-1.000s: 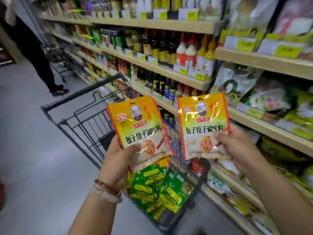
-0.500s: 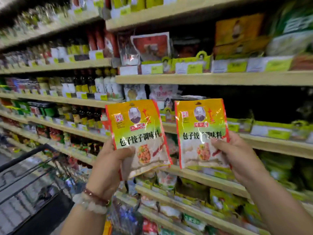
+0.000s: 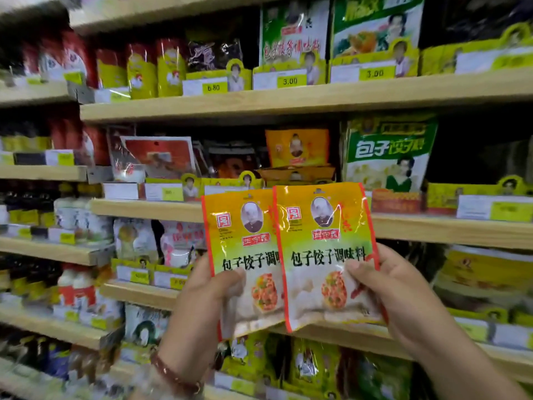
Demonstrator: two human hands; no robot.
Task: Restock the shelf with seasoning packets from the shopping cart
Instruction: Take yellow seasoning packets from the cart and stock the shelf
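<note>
— Two seasoning packets are standing up in front of the shelves, side by side. The left hand point(image 3: 202, 307) is pinching the left packet point(image 3: 245, 255) near its lower left edge, thumb on the printed face.

— And the other grip?

— The right hand point(image 3: 395, 295) is pinching the right packet point(image 3: 326, 249) at its lower right edge, thumb on the front. That packet's left edge is overlapping the left one's right edge.

— Which way are they pointing?

— Both long axes are running near vertical, tops up and leaning slightly left, printed faces toward the camera.

— Room around them?

— Their top edges are reaching the wooden shelf edge point(image 3: 144, 209) behind them. Above it, an orange packet point(image 3: 297, 147) is standing on a stack of the same kind, with a green-and-white bag point(image 3: 386, 151) just to its right. Right of that bag a dark gap is showing. Price tags point(image 3: 290, 80) are lining the shelf above.
</note>
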